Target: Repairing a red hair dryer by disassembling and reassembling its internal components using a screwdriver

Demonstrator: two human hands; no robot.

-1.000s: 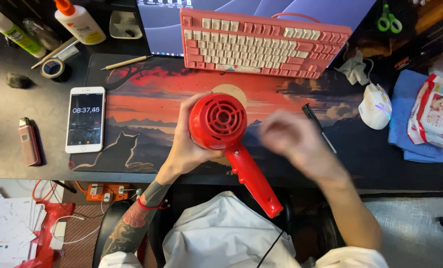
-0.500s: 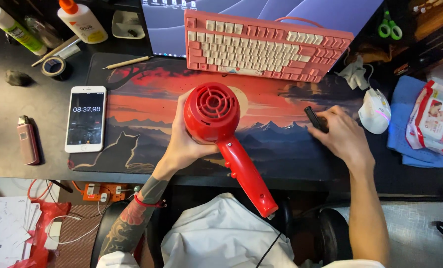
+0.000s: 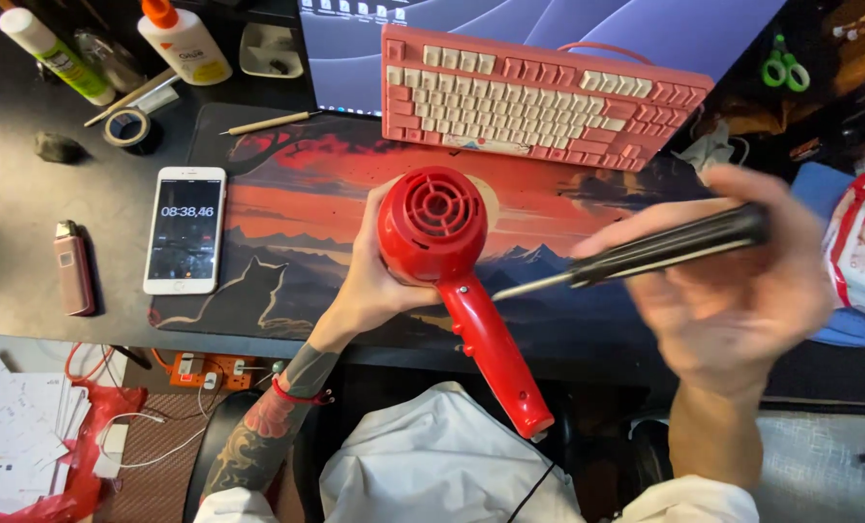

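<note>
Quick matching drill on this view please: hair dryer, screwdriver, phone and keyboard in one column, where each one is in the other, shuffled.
Things:
1. red hair dryer
2. screwdriver
3. phone
4. pink keyboard

Places:
A. lying flat at the left edge of the desk mat
B. held in the right hand, tip pointing toward the dryer
C. propped at the far side of the mat, in front of the screen
D. held in the left hand, rear grille facing up

Pairs: 1-D, 2-B, 3-A, 4-C
</note>
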